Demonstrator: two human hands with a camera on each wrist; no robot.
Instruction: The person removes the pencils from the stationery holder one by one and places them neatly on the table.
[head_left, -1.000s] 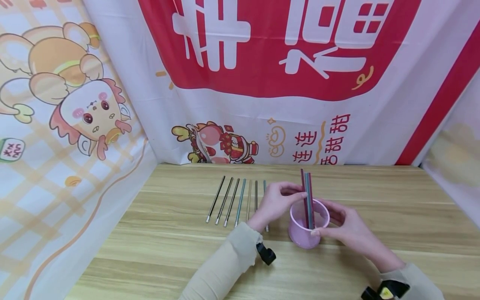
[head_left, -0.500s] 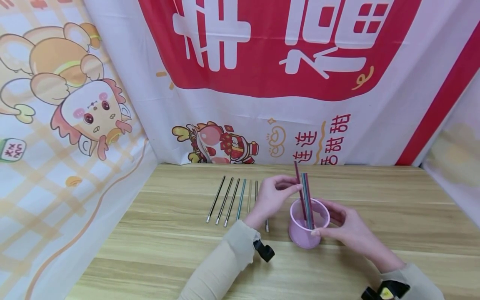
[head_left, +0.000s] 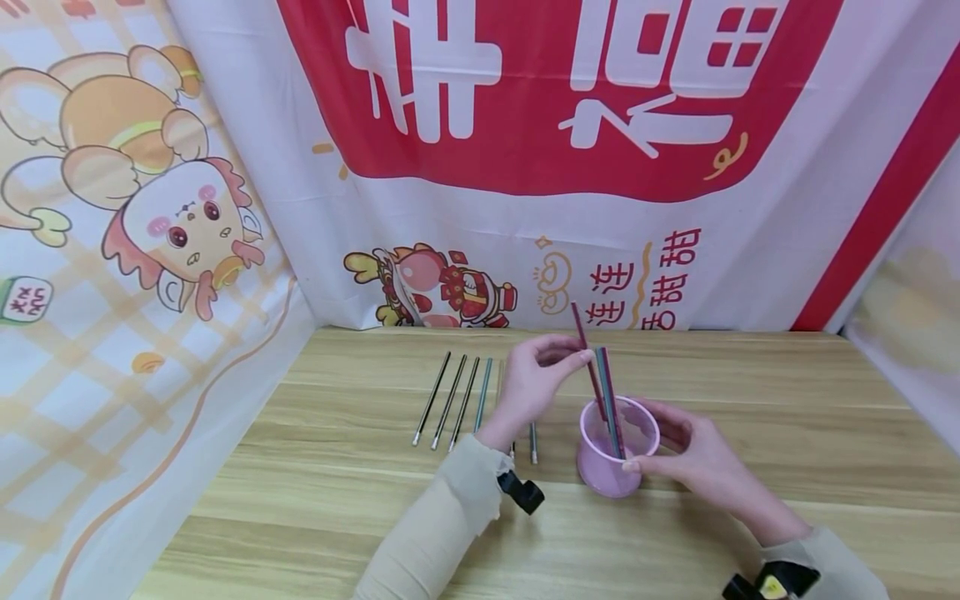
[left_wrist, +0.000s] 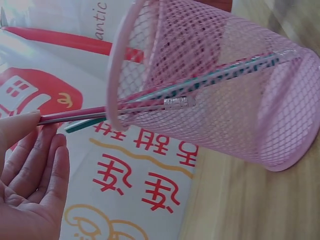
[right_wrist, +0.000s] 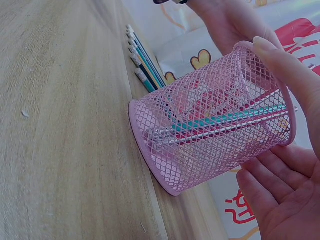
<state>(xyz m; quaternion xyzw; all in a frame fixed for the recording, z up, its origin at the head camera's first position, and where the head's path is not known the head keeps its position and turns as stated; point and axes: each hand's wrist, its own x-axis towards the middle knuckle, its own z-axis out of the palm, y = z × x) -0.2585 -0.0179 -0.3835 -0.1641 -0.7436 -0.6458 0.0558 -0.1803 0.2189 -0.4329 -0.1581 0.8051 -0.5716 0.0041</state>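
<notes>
My left hand (head_left: 528, 379) pinches a dark red pencil (head_left: 577, 321) between thumb and fingers. The pencil leans left, its upper part above the pink mesh pencil cup (head_left: 600, 475). In the left wrist view its eraser end with a silver ferrule (left_wrist: 179, 103) is still inside the cup, higher than the other pencils' ends. A teal pencil (right_wrist: 215, 120) and another red one stand tilted in the cup, erasers down. My right hand (head_left: 701, 454) grips the cup's right side, thumb on the near rim and fingers behind. The cup stands upright on the table.
Several pencils (head_left: 465, 404), black, teal and tan, lie in a row on the wooden table (head_left: 300, 500) left of the cup, partly hidden by my left hand. A printed white and red cloth (head_left: 570, 175) hangs behind the table.
My left hand has moved up and to the left, drawing the dark red pencil higher and tilting it left. The pencils in the cup now lean further left. My right hand stays put.
</notes>
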